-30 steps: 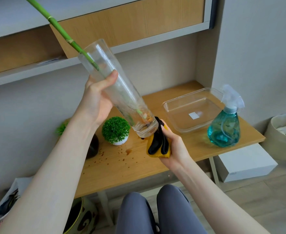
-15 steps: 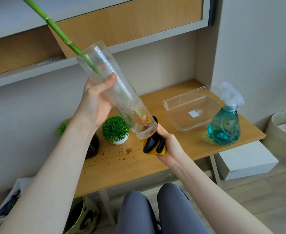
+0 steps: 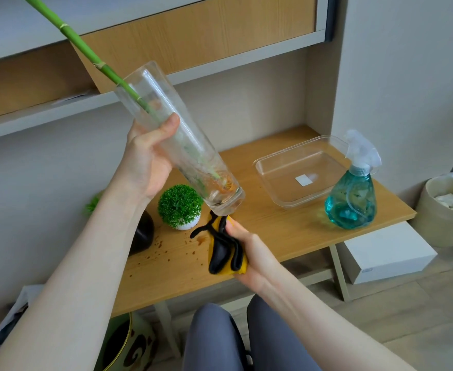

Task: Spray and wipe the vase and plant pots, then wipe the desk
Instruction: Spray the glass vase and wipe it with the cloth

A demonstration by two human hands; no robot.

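Wooden desk [image 3: 287, 236] against a pale wall fills my head view, with shelves above it and brown spots spattered over its near left part. My left hand [image 3: 145, 167] grips the glass vase [image 3: 182, 137] around its middle, held up off the desk and tilted, mouth toward the upper left, base low and to the right. A green stalk [image 3: 86, 49] runs out of the mouth. My right hand [image 3: 249, 253] clutches a yellow and black cloth [image 3: 222, 253] just under the vase base; whether cloth and glass touch I cannot tell. On the desk stand a small white pot with a round green plant [image 3: 180, 207], a dark pot [image 3: 142, 234] partly behind my left arm, a clear tray [image 3: 300, 170] and a blue spray bottle [image 3: 351, 199] at the right end. I judge I am in the vase-wiping stage: both pots look untouched, and the spotted desk is not yet wiped
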